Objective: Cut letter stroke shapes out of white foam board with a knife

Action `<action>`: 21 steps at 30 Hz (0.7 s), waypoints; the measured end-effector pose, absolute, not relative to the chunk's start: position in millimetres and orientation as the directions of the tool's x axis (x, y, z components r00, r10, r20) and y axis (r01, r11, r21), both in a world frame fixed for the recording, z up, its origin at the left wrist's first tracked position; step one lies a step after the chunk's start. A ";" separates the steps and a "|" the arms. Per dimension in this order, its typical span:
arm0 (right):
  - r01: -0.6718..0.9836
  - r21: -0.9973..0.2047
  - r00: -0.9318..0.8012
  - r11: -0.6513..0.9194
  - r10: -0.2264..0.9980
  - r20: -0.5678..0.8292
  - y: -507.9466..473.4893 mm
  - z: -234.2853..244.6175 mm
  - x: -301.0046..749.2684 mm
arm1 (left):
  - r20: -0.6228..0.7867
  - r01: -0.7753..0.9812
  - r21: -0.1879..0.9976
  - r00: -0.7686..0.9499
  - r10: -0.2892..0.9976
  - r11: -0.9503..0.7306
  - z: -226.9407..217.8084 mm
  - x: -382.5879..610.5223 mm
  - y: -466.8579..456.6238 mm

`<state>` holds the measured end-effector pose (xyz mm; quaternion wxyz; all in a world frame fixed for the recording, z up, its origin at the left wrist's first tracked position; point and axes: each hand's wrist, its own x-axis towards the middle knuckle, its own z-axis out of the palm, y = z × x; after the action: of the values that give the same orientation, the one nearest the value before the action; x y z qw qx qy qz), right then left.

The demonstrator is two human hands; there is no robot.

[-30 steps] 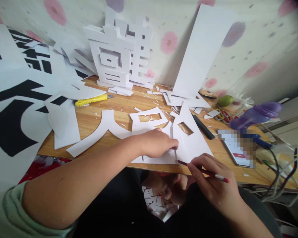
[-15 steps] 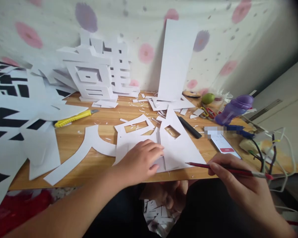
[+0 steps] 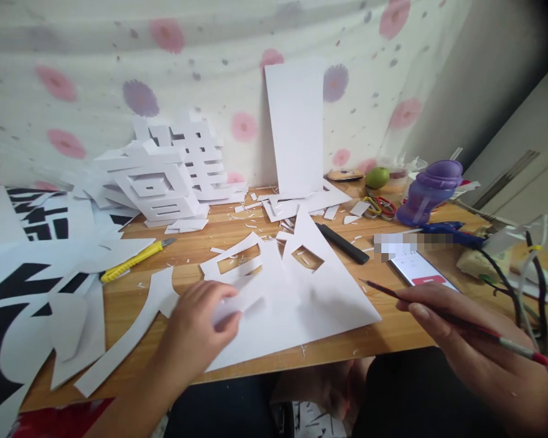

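My left hand pinches a small strip of white foam board, lifted a little above the big white cut-out sheet on the wooden table. My right hand is closed round a red pencil near the table's front right edge, with the tip pointing left toward the sheet. The sheet has a rectangular hole cut in it.
A yellow utility knife lies at the left, a black tool right of the sheet. White foam characters and an upright white board stand at the back. A phone, purple bottle, green fruit and cables crowd the right.
My left hand has drawn back to the left and lifted a small white strip from the sheet. My right hand with the pencil has moved right, away from the sheet. The view has tilted up.
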<state>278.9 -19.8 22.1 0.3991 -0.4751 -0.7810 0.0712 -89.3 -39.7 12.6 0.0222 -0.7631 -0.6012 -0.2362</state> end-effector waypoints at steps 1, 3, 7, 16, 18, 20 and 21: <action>0.688 -0.476 -0.246 0.547 0.794 0.556 -16.1 20.0 283.1 | 0.429 0.949 0.236 0.091 0.899 -0.209 18.5 -98.8 -37.6; 0.688 -0.441 -0.318 0.576 0.785 0.531 -7.6 14.6 291.6 | 0.441 0.977 0.206 -0.047 0.896 -0.051 31.3 -119.2 -30.8; 0.720 -0.261 -0.501 0.643 0.742 0.446 8.9 -1.4 302.6 | 0.400 0.983 0.100 -0.181 0.898 0.153 48.3 -152.2 -7.6; 0.782 0.015 -0.594 0.623 0.738 0.321 35.0 -35.3 307.3 | 0.229 0.992 -0.035 -0.113 0.967 0.124 32.7 -169.6 54.8; 0.791 0.058 -0.592 0.608 0.739 0.322 38.5 -37.5 308.3 | 0.218 0.992 -0.053 -0.098 0.971 0.112 32.3 -163.5 59.9; 0.791 0.095 -0.600 0.604 0.737 0.312 40.9 -38.4 309.2 | 0.225 0.995 -0.055 -0.064 0.972 0.078 34.8 -149.9 57.3; 0.789 0.110 -0.606 0.604 0.736 0.302 41.8 -38.1 309.5 | 0.225 0.998 -0.048 -0.030 0.974 0.042 36.6 -140.2 52.9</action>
<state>309.5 41.8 -38.1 0.1136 -0.4292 -0.8884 -0.1167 -140.2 52.9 36.6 0.0984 -0.6894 -0.7150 -0.0614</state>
